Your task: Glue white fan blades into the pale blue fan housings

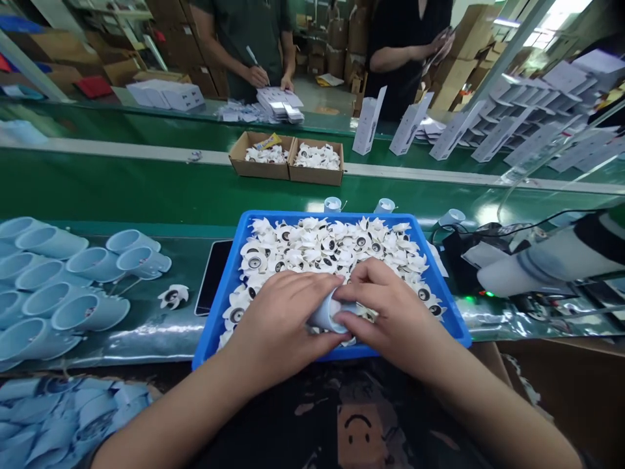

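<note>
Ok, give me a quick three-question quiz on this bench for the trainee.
1. True or false: the left hand and the right hand together grip one pale blue cup above the blue tray.
2. What fills the tray? A) white fan wheels B) screws C) paper labels
3. On which side of the tray do the spare cups lie on the table?
Key: 1 true; 2 A; 3 left.

most of the pale blue cup (325, 315) behind the left hand (280, 319) and right hand (390, 311)
</note>
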### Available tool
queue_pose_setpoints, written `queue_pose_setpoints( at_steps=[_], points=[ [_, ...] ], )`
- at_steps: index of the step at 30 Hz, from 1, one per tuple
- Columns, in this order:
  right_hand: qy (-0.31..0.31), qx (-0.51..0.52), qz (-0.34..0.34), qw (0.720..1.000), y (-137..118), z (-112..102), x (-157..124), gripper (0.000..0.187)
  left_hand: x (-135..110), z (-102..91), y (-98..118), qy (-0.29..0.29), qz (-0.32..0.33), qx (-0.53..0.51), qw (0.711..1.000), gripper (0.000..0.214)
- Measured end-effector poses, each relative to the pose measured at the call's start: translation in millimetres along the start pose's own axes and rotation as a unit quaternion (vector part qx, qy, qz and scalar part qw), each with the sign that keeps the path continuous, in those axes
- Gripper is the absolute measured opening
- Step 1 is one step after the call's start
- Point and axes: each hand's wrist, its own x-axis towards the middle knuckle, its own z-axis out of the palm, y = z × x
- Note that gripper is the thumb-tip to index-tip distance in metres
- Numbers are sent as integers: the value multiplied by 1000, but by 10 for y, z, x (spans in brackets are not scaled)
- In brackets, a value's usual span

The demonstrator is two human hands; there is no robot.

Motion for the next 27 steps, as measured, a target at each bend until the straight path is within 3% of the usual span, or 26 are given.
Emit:
queue_pose_setpoints(
  at_steps=[3,5,8,11,15,18,21,24,27],
  points=[
    [65,68,-9,996,133,-47,-144,24,179,-147,-276,-24,-38,16,999,58],
    [109,85,8,990,212,-59,-271,23,402,-283,-597,-17,-121,55,991,60],
    [114,86,38,989,270,-16,-429,19,781,-425,-1220,11,-265,110,958,61],
    [102,71,21,992,263,53,-524,19,1017,-406,-1838,-5,-340,134,931,54],
    [78,35,8,996,275,69,-641,19,980,-270,-2378,-85,-422,124,894,37],
    [82,-9,18,996,342,25,-771,19,739,-315,-2566,-107,-449,125,878,44],
    [97,-46,28,994,432,-14,-885,18,355,-485,-2596,-119,-481,157,854,48],
    [107,-55,21,993,501,-19,-901,16,-75,-559,-2437,-175,-527,182,811,45],
    [105,-46,12,993,516,4,-805,14,-373,-423,-2163,-210,-554,201,780,49]
  ],
)
